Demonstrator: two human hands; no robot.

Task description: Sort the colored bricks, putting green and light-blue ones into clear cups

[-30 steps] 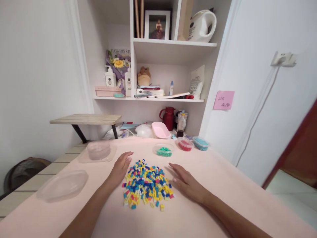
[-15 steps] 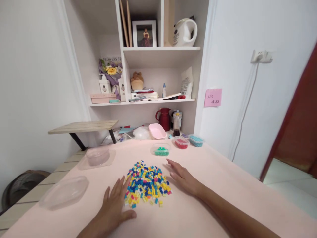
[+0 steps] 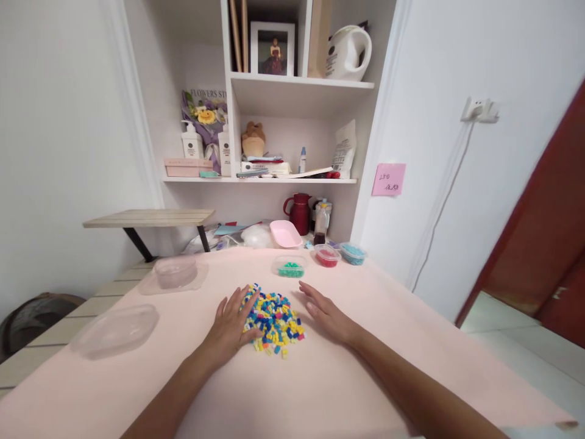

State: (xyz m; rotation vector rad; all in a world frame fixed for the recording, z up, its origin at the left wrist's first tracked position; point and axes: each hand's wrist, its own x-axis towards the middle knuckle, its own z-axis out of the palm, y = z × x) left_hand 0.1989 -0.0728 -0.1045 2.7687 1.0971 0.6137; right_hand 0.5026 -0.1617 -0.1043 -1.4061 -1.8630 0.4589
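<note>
A loose pile of small coloured bricks (image 3: 276,320), blue, yellow, teal, white and a few pink, lies on the pink table cover (image 3: 256,396). My left hand (image 3: 233,320) rests along the pile's left side, fingers spread, with its fingertips and thumb over the edge bricks. To the right of the pile, my right hand (image 3: 326,314) is held with fingers stretched out, a small gap away from the bricks. Neither hand grips anything. Just behind the pile stands a clear tub with green bricks (image 3: 291,269).
Farther back on the right are tubs of red pieces (image 3: 326,256) and blue pieces (image 3: 353,253). On the left lie a clear container (image 3: 176,272) and a clear lid (image 3: 121,329). A pink tray (image 3: 286,235), a red jug (image 3: 300,213) and a bottle (image 3: 322,224) stand behind.
My left hand has moved forward and to the right along the pile, whose left edge is now drawn inward. My right hand stays beside the pile. The view has shifted slightly.
</note>
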